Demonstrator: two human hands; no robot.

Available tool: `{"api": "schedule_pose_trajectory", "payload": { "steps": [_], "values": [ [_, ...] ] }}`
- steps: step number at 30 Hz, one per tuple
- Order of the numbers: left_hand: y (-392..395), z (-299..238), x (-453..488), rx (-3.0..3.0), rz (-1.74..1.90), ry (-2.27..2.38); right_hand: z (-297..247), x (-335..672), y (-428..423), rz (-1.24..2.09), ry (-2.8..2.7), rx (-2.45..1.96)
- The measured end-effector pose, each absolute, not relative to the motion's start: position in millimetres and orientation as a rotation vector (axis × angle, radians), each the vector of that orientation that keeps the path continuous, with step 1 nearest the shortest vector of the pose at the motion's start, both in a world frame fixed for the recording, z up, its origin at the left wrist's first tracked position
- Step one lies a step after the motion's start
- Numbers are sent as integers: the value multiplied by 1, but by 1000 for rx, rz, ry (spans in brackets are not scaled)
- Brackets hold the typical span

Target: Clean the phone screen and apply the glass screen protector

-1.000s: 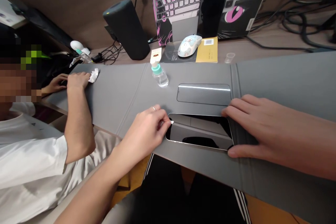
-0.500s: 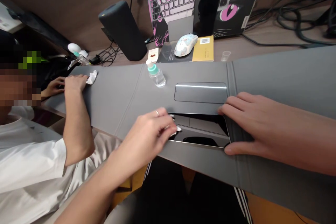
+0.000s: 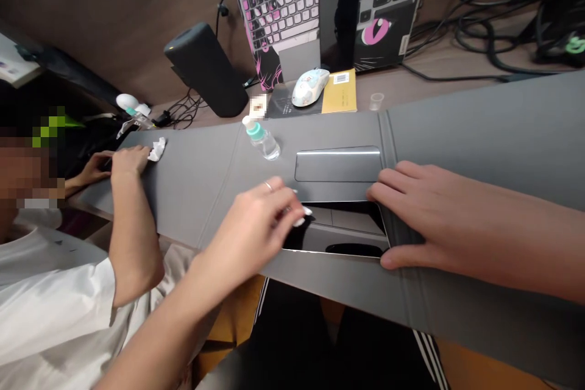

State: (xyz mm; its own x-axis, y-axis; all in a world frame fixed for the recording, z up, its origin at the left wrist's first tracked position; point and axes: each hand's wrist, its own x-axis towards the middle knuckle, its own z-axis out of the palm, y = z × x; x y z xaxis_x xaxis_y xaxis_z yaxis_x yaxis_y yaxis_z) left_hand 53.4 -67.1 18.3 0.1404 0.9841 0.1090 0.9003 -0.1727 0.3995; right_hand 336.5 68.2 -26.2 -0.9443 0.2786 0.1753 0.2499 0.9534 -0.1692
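My left hand (image 3: pixel 258 219) is closed in a pinch on a small white wad (image 3: pixel 303 217) and presses it on the left end of a glossy black phone screen (image 3: pixel 340 231) lying on a grey mat (image 3: pixel 205 164). My right hand (image 3: pixel 425 219) rests flat with fingers stretched out on the mat, touching the phone's right edge. A second dark glass panel (image 3: pixel 338 164) lies just behind the phone. A small clear bottle with a teal cap (image 3: pixel 261 139) lies on the mat further back.
Another person sits at the left, a hand (image 3: pixel 128 158) on the mat beside a crumpled white tissue (image 3: pixel 158 148). Behind the mat stand a dark speaker (image 3: pixel 205 70), a laptop (image 3: pixel 329 0), a mouse (image 3: pixel 309 86), a yellow booklet (image 3: pixel 340 91) and cables (image 3: pixel 493 30).
My left hand has slid the white wad to the right onto the phone's left end. The whole view has shifted slightly; my right hand keeps its place at the phone's right edge.
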Motion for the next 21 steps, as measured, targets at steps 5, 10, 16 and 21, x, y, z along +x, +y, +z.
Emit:
{"api": "schedule_pose_trajectory", "payload": {
  "steps": [5,10,16,21],
  "values": [
    [-53,-5,103,2258,370,1755,-27,335,67,204,-2911,-399],
    [-14,-5,99,2215,376,1870,-24,333,65,213,-2905,-398],
    [-45,9,74,2014,740,1951,-10,331,59,231,-2980,-518],
    [-69,-4,97,1751,1001,1777,-2,326,60,437,-2938,-579]
  ]
}}
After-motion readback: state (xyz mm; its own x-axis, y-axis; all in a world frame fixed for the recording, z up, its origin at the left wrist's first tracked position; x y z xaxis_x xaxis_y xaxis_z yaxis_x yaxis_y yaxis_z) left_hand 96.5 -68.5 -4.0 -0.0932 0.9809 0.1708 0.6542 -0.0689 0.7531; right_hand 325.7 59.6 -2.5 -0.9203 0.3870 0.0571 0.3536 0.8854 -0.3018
